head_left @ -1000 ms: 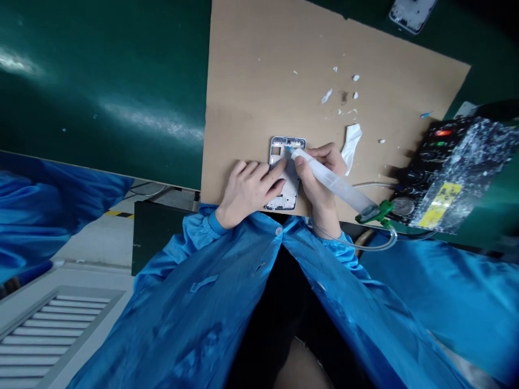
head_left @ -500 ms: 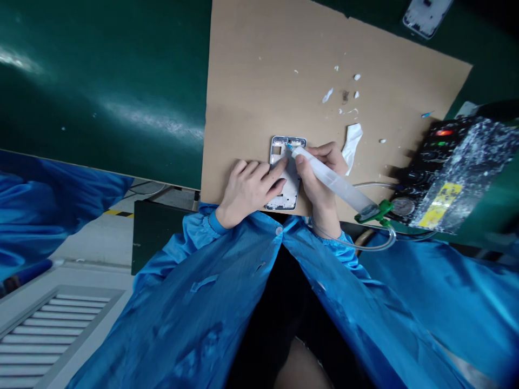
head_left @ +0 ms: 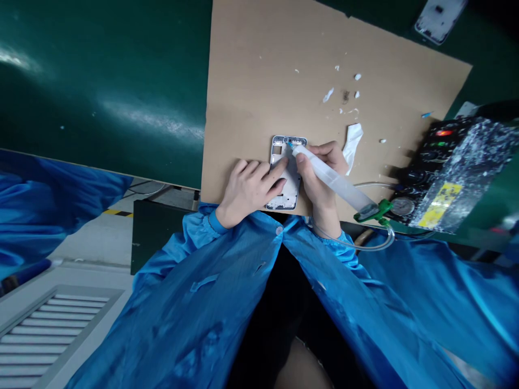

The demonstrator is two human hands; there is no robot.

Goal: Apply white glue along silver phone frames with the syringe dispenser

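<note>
A phone middle frame (head_left: 290, 183), pale with a dark rim, lies flat on the cardboard in front of me. My left hand (head_left: 253, 186) rests across its left side, fingers spread, index finger and thumb touching the inner face. In my right hand (head_left: 320, 175) is a translucent dispensing syringe (head_left: 336, 183), closed in my fingers and tilted. Its blue tip (head_left: 290, 145) points at the top end of the frame; I cannot tell whether it touches. A green cap (head_left: 373, 212) with a clear air hose (head_left: 381, 247) sits on the syringe's back end.
A stained dispenser box (head_left: 458, 173) with lit displays and a gauge stands at right. A crumpled white tissue (head_left: 352, 146) and white scraps lie on the cardboard (head_left: 251, 97). Another phone frame (head_left: 440, 21) is at the upper right. Blue-sleeved people sit on both sides.
The syringe tip has shifted very slightly right along the frame's top end. The far phone frame at the upper right has moved right and a little nearer. My left hand stays put.
</note>
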